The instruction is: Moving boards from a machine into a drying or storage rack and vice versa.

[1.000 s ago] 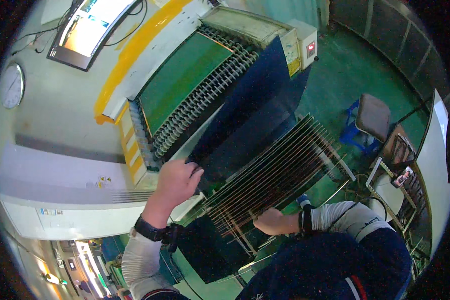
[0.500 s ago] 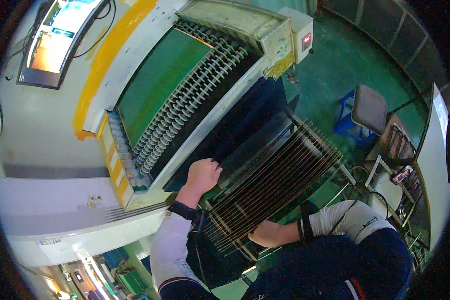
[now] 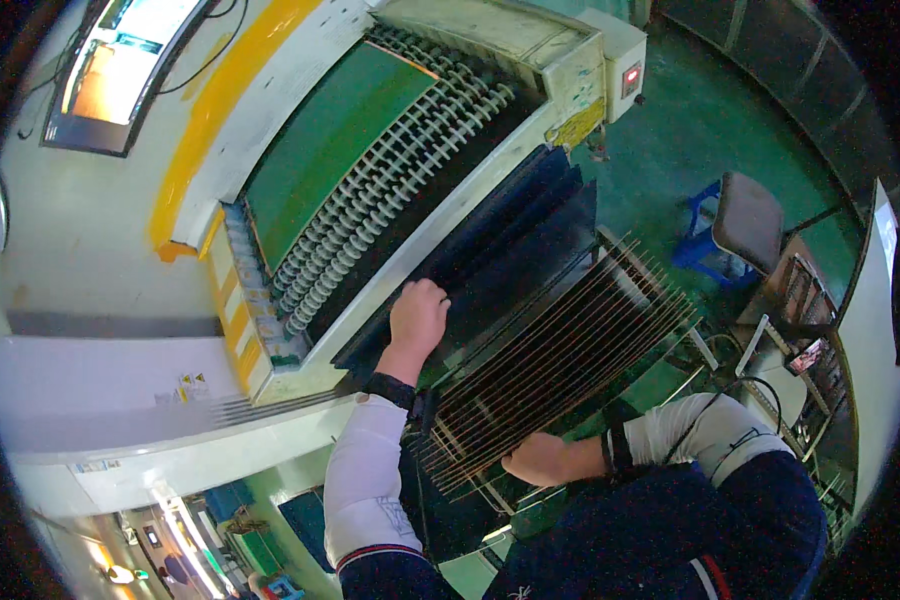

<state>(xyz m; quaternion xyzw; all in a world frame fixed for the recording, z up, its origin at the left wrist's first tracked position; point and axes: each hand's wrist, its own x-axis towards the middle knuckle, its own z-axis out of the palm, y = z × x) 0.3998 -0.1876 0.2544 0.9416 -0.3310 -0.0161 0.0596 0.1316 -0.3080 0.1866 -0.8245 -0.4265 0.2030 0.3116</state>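
My left hand [image 3: 418, 320] is closed at the upper edge of a dark, flat panel [image 3: 500, 290] that leans below the machine's front lip. Its fingertips are partly hidden. Just to the right and nearer to me stands a rack [image 3: 570, 365] with a row of thin, brownish rods or edges side by side. My right hand [image 3: 538, 460] is curled closed against the rack's near side; what its fingers hold, if anything, is hidden. Above the panel, a green board [image 3: 340, 140] lies on the white roller wheels [image 3: 390, 180] of the conveyor machine.
A control box [image 3: 625, 65] with a red light is on the machine's far corner. Beyond the rack stands a blue stool [image 3: 735, 225] with a dark seat. A phone [image 3: 806, 357] sits by a metal frame at the right. At the upper left is a lit screen [image 3: 120, 70].
My left hand has moved up and slightly right, toward the machine's lip. My right hand stays by the rack. The whole view has shifted a little.
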